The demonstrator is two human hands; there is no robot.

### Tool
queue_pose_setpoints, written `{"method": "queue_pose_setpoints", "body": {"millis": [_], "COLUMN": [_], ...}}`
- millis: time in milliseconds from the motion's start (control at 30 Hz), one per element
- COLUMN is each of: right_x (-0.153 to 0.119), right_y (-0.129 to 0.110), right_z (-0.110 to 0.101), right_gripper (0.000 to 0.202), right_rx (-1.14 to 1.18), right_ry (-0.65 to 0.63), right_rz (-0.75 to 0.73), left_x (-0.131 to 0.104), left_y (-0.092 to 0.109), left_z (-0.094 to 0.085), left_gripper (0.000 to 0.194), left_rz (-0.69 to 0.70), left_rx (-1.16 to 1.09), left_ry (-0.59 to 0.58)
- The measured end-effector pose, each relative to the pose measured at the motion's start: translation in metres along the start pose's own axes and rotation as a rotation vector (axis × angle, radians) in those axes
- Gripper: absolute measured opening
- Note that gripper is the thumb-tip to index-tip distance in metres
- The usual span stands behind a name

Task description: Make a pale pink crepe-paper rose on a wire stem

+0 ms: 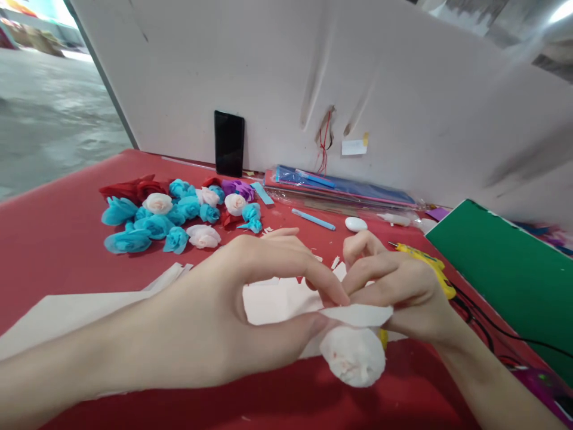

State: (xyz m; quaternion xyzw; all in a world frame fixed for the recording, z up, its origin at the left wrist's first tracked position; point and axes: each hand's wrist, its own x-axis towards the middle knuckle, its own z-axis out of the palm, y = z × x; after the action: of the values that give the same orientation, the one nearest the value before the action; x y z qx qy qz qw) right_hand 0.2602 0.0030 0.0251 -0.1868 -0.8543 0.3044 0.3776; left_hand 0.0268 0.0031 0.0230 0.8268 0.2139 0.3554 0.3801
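A white paper rose hangs below my fingers, with a loose white strip sticking out above its bloom. My left hand pinches the strip's left part between thumb and index finger. From the right, my right hand holds the same strip near its right end, its fingers bent and touching the left fingertips. Behind and beneath both hands lie white paper sheets on the red table. Part of my right thumb is hidden behind the strip.
Blue, red, purple and pale flowers lie at the back left. A phone leans on the wall. A blue pen, a yellow glue gun and a green board lie behind and right, with black cables nearby.
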Motion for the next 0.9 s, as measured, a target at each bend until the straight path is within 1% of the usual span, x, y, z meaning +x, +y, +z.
{"method": "queue_pose_setpoints", "body": {"millis": [133,267,367,500,633,700,767,900], "right_x": [0.0,-0.001,-0.001,0.0,0.002,0.002,0.003,0.003], "right_y": [-0.002,-0.001,0.0,-0.002,-0.003,-0.003,-0.004,-0.007], "right_z": [0.001,0.001,0.001,0.002,0.002,0.002,0.002,0.003], "right_gripper": [0.027,0.026,0.025,0.03,0.034,0.034,0.034,0.04], "right_rx": [-0.06,-0.085,-0.102,-0.125,-0.152,-0.158,-0.173,-0.239], "right_ry": [-0.043,-0.077,-0.074,-0.058,-0.078,-0.084,-0.079,-0.06], "right_rz": [-0.03,-0.062,-0.068,-0.065,-0.074,-0.114,-0.144,-0.158], "left_x": [0.005,0.007,0.007,0.008,0.008,0.008,0.008,0.009], "left_y": [0.0,0.0,0.002,0.002,-0.004,-0.006,-0.006,-0.002], "left_z": [0.002,0.005,0.006,0.007,0.01,0.013,0.015,0.017], "left_gripper": [0.01,0.007,0.011,0.013,0.012,0.012,0.011,0.012], "left_rz": [0.0,-0.056,-0.151,-0.265,-0.433,-0.506,-0.528,-0.498], "left_rx": [-0.036,-0.126,-0.209,-0.325,-0.628,-0.718,-0.766,-0.838], "left_ry": [0.013,-0.019,-0.019,-0.019,-0.108,-0.14,-0.135,-0.125]}}
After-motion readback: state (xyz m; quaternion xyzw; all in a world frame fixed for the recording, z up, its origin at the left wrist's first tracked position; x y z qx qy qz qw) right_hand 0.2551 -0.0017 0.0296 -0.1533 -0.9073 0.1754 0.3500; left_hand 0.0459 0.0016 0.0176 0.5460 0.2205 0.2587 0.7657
